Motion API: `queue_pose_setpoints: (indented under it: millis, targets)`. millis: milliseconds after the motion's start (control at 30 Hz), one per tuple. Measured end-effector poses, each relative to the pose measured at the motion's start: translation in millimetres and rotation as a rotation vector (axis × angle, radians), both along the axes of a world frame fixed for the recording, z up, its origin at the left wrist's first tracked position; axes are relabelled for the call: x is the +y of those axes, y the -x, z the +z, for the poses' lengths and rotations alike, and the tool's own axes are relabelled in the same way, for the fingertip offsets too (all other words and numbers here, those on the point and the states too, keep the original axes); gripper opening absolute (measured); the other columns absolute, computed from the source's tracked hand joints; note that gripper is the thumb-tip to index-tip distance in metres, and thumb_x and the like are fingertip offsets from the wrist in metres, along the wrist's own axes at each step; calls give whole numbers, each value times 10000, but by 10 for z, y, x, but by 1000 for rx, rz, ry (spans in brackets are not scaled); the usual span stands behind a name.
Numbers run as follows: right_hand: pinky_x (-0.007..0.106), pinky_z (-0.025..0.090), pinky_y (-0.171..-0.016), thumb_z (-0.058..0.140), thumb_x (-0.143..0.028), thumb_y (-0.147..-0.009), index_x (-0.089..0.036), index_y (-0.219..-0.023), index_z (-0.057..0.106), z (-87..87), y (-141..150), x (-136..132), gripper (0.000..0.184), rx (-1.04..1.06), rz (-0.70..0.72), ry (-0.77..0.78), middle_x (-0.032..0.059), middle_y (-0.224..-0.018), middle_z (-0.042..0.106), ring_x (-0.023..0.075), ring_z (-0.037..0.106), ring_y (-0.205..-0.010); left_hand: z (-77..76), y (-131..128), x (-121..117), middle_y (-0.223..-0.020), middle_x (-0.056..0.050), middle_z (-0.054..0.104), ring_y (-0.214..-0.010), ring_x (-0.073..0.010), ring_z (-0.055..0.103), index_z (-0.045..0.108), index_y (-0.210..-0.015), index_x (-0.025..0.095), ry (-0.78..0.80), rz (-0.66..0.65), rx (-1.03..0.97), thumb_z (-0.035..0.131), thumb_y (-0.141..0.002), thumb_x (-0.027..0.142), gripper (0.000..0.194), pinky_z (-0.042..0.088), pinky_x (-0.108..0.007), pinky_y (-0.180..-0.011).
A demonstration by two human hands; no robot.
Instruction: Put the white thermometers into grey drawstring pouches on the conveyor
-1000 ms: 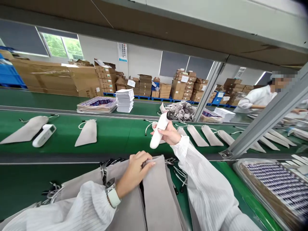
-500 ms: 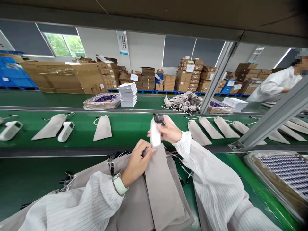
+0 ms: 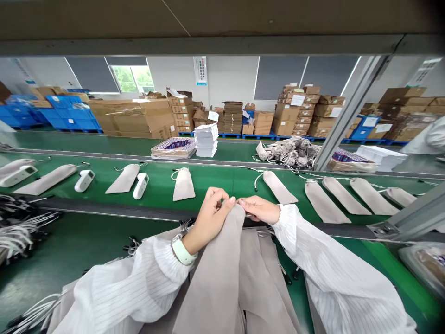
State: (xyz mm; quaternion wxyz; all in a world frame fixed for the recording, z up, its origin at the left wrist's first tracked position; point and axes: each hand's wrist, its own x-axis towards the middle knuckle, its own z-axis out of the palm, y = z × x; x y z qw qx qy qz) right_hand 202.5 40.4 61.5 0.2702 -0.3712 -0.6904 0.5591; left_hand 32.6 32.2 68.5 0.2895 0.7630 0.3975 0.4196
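My left hand and my right hand both pinch the top edge of a grey fabric pouch, which hangs down toward me over a pile of more grey pouches. The white handheld device is out of sight, apparently inside the pouch. Both hands hover over the near edge of the green conveyor belt.
On the belt lie several grey drawstring pouches and white devices. Behind are a stack of white booklets, a tray, a heap of pouches and cardboard boxes. White cords lie at left. A metal post slants at right.
My right hand has lowered the white device into the pouch, so it no longer shows. Both hands now meet at the pouch's mouth. The view has swung left.
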Motion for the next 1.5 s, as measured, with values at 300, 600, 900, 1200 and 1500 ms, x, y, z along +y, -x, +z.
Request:
queue_pose_setpoints:
  millis: [300, 600, 900, 1200, 1500]
  targets:
    - [246, 382, -583, 390, -499, -784, -172, -568, 549, -38, -600, 293, 422, -360, -962, -866, 26, -508, 530, 124, 498, -527, 340, 114, -146, -496, 57, 328, -432, -88, 298, 475, -627, 181, 437, -271, 275, 378, -800, 490, 367, 239, -212, -431]
    - [202, 375, -458, 577, -510, -640, -211, -1116, 419, -27, -173, 151, 584, 123, -14, -81, 8, -766, 613, 78, 460, -484, 241, 15, -242, -562, 54, 274, -424, -67, 220, 440, -776, 217, 371, -372, -381, 375, -849, 398, 206, 201, -196, -401]
    - [316, 423, -812, 559, -293, -658, -220, -1177, 275, -29, -548, 413, 596, 212, -835, -315, 55, -1056, 489, 167, 513, -918, -58, -32, -76, -819, -17, 526, -751, -151, 506, 523, -868, 201, 2, -198, 291, 350, -866, 326, 213, 377, -259, -680]
    - [486, 316, -883, 664, -203, -572, -176, -1123, 470, -343, -752, 473, 585, -716, -995, -390, 162, -1146, 470, 329, 426, -1079, -402, -87, -51, -732, -16, 559, -749, -209, 514, 503, -707, 193, 39, -241, 461, 535, -741, 287, 105, 329, -286, -661]
    - [233, 433, -587, 684, -332, -582, -130, -780, 548, -2, -274, 180, 313, -197, 199, -76, 6, -712, 583, 98, 531, -639, -400, -95, 50, -627, 56, 357, -581, -115, 352, 337, -661, 198, 16, -104, 253, 452, -703, 148, 132, 250, -216, -518]
